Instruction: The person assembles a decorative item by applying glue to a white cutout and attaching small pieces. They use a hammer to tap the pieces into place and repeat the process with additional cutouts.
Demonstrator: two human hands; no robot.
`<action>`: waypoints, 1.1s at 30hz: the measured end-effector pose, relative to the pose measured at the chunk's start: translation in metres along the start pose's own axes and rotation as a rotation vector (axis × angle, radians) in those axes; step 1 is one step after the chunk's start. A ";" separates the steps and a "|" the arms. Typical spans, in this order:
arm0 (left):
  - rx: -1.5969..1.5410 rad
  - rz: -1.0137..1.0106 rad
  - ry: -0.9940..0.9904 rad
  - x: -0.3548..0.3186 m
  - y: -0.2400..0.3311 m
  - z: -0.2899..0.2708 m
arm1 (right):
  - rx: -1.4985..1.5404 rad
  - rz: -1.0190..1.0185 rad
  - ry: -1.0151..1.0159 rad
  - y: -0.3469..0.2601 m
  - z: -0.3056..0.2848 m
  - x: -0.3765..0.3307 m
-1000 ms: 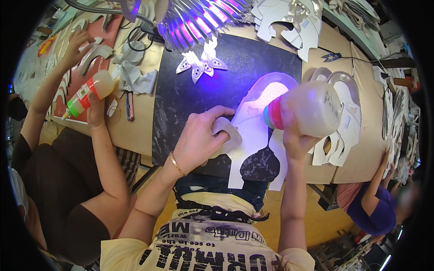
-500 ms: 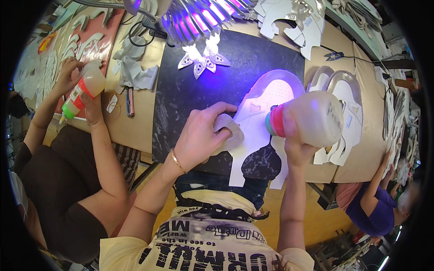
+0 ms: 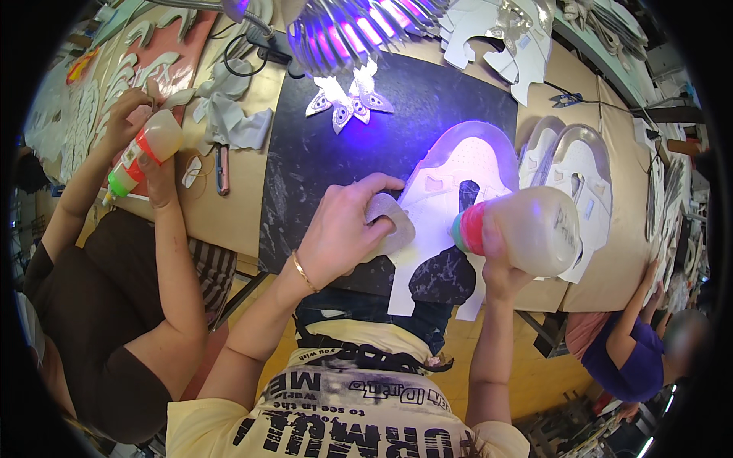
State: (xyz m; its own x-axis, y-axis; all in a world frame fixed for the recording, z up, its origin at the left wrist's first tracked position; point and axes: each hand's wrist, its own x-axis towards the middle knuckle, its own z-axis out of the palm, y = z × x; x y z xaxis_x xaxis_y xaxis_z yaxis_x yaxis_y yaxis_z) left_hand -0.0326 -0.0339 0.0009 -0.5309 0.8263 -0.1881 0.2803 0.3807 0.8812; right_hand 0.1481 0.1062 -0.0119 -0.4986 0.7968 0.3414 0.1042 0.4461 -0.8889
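Note:
A white shoe upper (image 3: 477,156) lies flat on the black mat, its rounded end away from me and two long legs toward me. My right hand (image 3: 504,256) grips a cloudy squeeze bottle (image 3: 538,229) with a red band and green cap. The bottle is tilted, its cap end over the upper's right leg; its tip is hidden. My left hand (image 3: 347,225) pinches a small grey curved shoe piece (image 3: 395,224) between thumb and fingers, while the index finger reaches the upper's left edge. That piece overlaps the upper's left leg.
A lamp (image 3: 355,34) glows purple above the black mat (image 3: 328,153); silvery cut pieces (image 3: 347,103) lie beneath it. More uppers (image 3: 580,168) are stacked to the right, near snips (image 3: 566,99). At left, a co-worker's hands hold a similar bottle (image 3: 145,153).
My right hand and the bottle have moved toward me along the upper, uncovering its dark central slot. My left hand has hardly moved and keeps the grey piece.

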 end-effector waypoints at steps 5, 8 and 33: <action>-0.003 -0.046 -0.025 0.000 0.004 -0.002 | -0.037 -0.047 -0.028 -0.001 -0.005 -0.015; 0.004 -0.055 -0.029 0.000 0.004 -0.001 | -0.056 -0.039 -0.075 0.001 -0.008 -0.027; 0.071 -0.014 0.012 -0.004 0.003 0.001 | -0.142 -0.052 0.171 0.016 -0.011 0.035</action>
State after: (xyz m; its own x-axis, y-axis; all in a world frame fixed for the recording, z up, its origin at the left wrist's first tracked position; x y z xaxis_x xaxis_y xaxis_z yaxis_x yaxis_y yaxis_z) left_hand -0.0283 -0.0356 0.0041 -0.5451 0.8154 -0.1947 0.3282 0.4213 0.8454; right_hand 0.1412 0.1461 -0.0112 -0.3549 0.8233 0.4429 0.2080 0.5315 -0.8211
